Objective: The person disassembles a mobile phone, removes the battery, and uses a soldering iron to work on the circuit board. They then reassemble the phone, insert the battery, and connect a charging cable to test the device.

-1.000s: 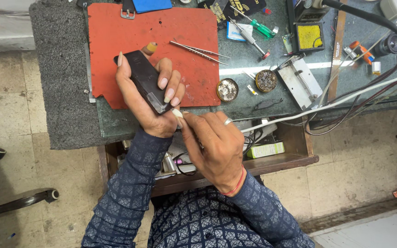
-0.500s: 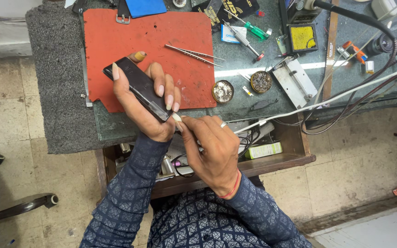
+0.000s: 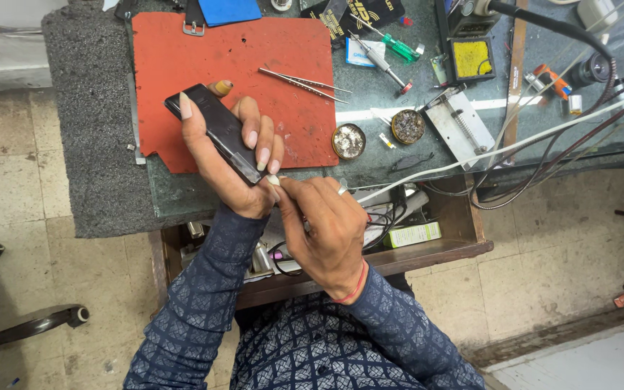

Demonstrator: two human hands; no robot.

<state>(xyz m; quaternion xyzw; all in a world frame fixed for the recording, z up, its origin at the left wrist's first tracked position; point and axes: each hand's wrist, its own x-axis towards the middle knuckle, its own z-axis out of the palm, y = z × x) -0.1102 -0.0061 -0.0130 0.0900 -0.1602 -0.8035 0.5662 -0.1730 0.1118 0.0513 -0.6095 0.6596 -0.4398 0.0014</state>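
- Over the red mat [image 3: 204,65], the left hand [image 3: 229,162] holds a black phone [image 3: 214,131] tilted, thumb along one long edge, fingers curled over the other, clamped on it
- Right hand [image 3: 326,231] sits just beside the phone's lower end, fingertips pinched together near that corner; whatever they pinch is too small to tell
- Tweezers [image 3: 301,81] lie on the mat, apart from both hands
- Two round tins [image 3: 348,141] rest on the bench just right of the mat
- Green screwdriver [image 3: 391,45] and a yellow sponge tray [image 3: 471,59] lie farther back
- Cables [image 3: 514,148] trail across the bench edge above an open drawer [image 3: 413,245]
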